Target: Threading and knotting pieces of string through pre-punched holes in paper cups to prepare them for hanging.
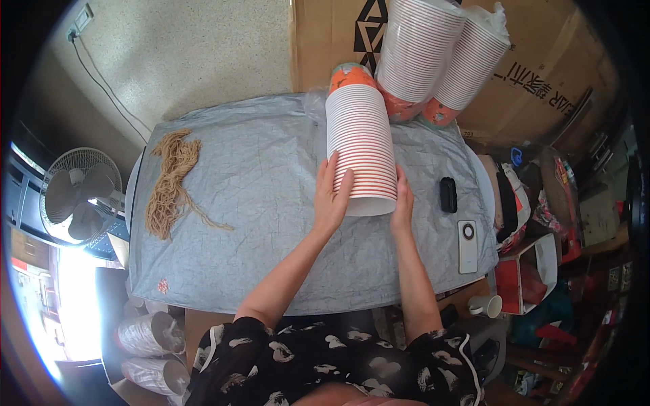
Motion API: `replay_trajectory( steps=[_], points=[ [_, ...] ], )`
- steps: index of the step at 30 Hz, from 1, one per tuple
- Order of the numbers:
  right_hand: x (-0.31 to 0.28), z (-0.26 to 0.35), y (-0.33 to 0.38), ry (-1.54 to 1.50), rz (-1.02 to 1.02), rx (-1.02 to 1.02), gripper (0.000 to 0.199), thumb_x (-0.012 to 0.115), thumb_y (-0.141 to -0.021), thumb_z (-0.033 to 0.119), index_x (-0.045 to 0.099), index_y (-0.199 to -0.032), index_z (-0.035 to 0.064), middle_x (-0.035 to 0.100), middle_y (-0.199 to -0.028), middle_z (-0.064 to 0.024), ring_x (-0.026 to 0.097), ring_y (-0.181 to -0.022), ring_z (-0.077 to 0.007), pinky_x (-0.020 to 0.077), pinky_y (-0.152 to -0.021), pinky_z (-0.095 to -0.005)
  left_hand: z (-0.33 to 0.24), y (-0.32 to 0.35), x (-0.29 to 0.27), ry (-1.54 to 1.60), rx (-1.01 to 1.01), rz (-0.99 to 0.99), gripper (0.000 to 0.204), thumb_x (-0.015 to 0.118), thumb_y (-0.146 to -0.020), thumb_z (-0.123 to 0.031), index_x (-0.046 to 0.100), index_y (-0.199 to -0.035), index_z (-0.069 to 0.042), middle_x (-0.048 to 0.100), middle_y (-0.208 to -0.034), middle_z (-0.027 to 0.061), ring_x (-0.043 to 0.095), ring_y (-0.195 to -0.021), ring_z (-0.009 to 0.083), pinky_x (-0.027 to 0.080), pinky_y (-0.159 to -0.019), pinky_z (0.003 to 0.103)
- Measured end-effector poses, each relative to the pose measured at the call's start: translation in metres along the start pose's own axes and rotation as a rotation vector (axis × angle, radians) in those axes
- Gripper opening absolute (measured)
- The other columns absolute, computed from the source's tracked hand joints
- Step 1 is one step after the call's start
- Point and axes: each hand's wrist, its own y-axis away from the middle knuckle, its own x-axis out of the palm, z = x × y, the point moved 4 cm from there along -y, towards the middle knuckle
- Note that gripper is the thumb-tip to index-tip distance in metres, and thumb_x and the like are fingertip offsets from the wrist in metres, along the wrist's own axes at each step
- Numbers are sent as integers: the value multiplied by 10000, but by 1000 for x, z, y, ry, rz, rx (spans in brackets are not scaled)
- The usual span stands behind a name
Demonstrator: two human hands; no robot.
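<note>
A tall stack of white paper cups with orange rims (359, 139) lies on its side on the grey-covered table (250, 223), open end toward me. My left hand (332, 196) presses against the stack's left side near the open end. My right hand (403, 203) holds the right side, so the stack sits gripped between both palms. Two more cup stacks in clear plastic sleeves (440, 51) lean against a cardboard box (542, 74) behind it.
A bundle of tan twine (169, 183) lies at the table's left. A black small device (447, 194) and a white phone (467, 245) lie at the right. A fan (78, 193) stands left of the table; a mug (489, 306) and clutter crowd the right.
</note>
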Motion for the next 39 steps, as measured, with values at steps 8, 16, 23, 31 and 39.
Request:
replay_trajectory(
  steps=[8, 16, 23, 31, 39],
  points=[
    [-31, -77, -10, -473, -323, 178, 693, 286, -1079, 538, 498, -1398, -39, 572, -1383, -132, 558, -1278, -242, 423, -1085, -346, -3, 1, 39, 4, 84, -17, 583, 562, -1030, -357, 429, -1490, -24, 353, -1521, 290, 319, -1446, 411, 253, -1201, 444],
    [-37, -64, 67, -258, -322, 57, 401, 510, -1075, 292, 557, -1272, -54, 621, -1238, -165, 614, -1175, -245, 489, -1024, -351, 52, 52, -58, -716, 213, 82, 597, 609, -997, -357, 469, -1478, -34, 384, -1569, 250, 384, -1451, 391, 297, -1162, 551],
    [1, -24, 119, 806, 29, -288, 266, 621, -896, 37, 622, -1153, -33, 601, -1282, -197, 559, -1195, -391, 449, -1034, -452, 45, 131, -159, -1124, 140, 64, 636, 579, -985, -438, 469, -1501, -82, 361, -1615, 149, 309, -1498, 365, 203, -1199, 584],
    [65, -32, 143, 1070, 167, -462, 390, 576, -953, 128, 563, -1296, -57, 551, -1370, -239, 514, -1275, -409, 392, -1109, -486, 53, 142, -167, -1094, 149, 21, 663, 576, -968, -472, 474, -1497, -85, 366, -1612, 149, 305, -1497, 379, 190, -1203, 594],
    [65, -28, 140, 1041, 158, -434, 379, 587, -946, 113, 594, -1292, -42, 567, -1391, -217, 526, -1291, -392, 397, -1111, -464, 57, 138, -168, -1037, 186, -2, 665, 548, -980, -475, 466, -1496, -62, 358, -1610, 168, 295, -1496, 397, 174, -1208, 596]
  ],
)
